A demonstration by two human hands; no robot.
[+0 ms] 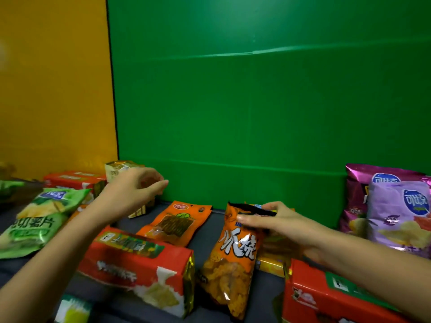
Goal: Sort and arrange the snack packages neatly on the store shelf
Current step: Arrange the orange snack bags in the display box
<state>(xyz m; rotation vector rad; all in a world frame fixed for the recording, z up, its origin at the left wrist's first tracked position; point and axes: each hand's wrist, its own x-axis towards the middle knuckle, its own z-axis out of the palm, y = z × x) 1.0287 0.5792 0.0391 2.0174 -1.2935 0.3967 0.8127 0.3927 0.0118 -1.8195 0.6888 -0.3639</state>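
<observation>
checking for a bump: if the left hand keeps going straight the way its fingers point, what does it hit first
The left hand points right and back; nothing shows ahead but the green back wall, though depth is unclear.

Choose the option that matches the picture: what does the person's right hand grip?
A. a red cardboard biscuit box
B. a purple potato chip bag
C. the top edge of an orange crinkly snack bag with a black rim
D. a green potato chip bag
C: the right hand pinches the black top edge of the orange crinkly snack bag, holding it upright on the dark shelf surface.
</observation>
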